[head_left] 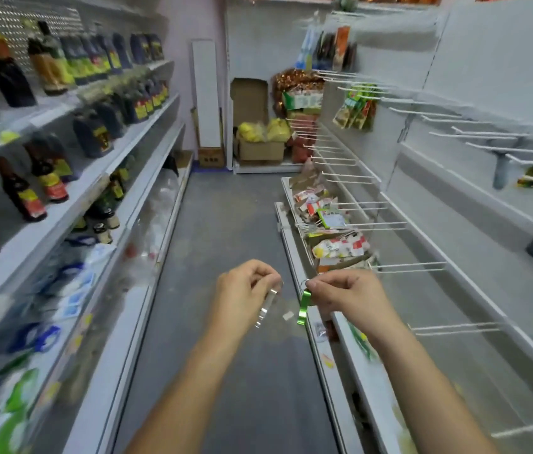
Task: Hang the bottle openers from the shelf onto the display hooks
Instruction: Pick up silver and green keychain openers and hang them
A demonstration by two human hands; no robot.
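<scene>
Left hand: my left hand (242, 290) has its fingers curled in narrow, pinching the top of the silver opener (266, 306). Its body hangs free toward six o'clock. It is blurred, so I cannot tell whether I have it by a ring.
Right hand: my right hand (343, 296) pinches the ring (304, 284) of the green opener (304, 306) between thumb and forefinger, with the other fingers folded in. The green body dangles at six o'clock under the pinch.
Why held so: I judge that holding it by the ring leaves the loop ready to slide over a wire tip. One opener per hand saves me a trip.
Where the openers are: both are in the air over the aisle floor (226, 224), near each other but apart. Neither is on a hook yet.
Nearest hook (409, 266): bare, at two o'clock from my right hand, its tip just beside my knuckles.
Lower hook (455, 327): bare, just past three o'clock, well apart.
Edges: the low shelf edge (320, 348) runs under my right wrist. The snack packets (340, 247) lie at twelve o'clock beyond it.
Open room: the bottle shelves (95, 178) at nine o'clock are well apart. The swing to the right looks free, and I judge the wire tips are the only snag.
</scene>
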